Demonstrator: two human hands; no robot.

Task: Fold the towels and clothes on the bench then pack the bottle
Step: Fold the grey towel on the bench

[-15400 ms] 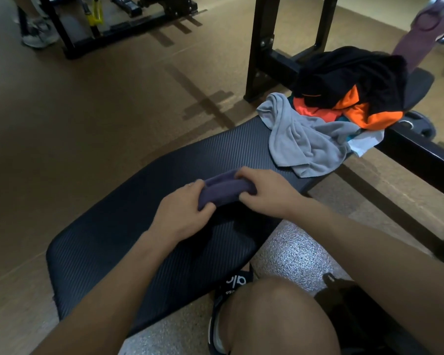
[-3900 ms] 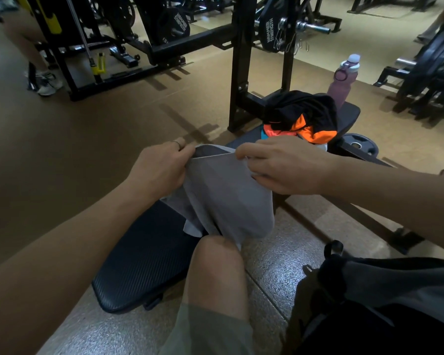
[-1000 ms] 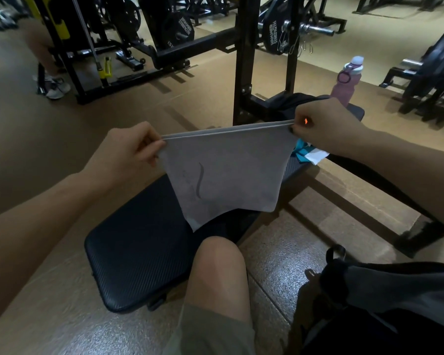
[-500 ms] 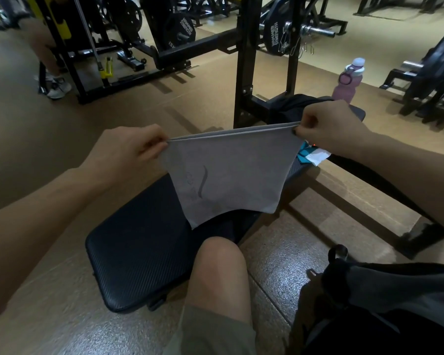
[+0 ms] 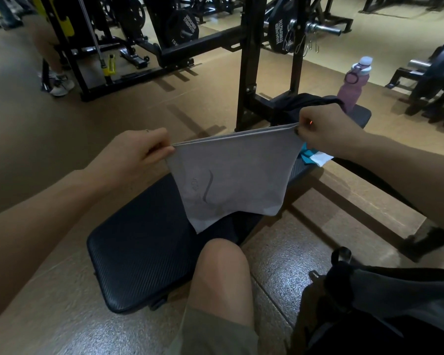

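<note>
Worktop (image 5: 144, 254): long black padded gym bench, running away from the person's knee; near half bare below the fingers. Grey towel (image 5: 231, 175): held up in the air over the worktop, top edge pulled taut between the two hands, already doubled, since two layers show along that edge; lower corners hang free just above the pad. Pile of clothes (image 5: 303, 108): dark garment with a bit of teal and white cloth, on the worktop beyond the right-hand fingers, partly hidden by them. Bottle (image 5: 354, 83): pink, upright at the far end, past the pile. Dark bag (image 5: 385, 308) on the floor, well below the right-hand fingers. Left hand (image 5: 136, 155): thumb and fingers pinched on the towel's left top corner. Right hand (image 5: 326, 131): fingers curled tight on the right top corner. Step in hand, by my reading: folding the towel, mid-fold. Next move likely calls for bringing the two corners together, or lowering the towel flat onto the pad directly beneath the fingers, keeping edges aligned. Clothes and bottle remain to be done.
</note>
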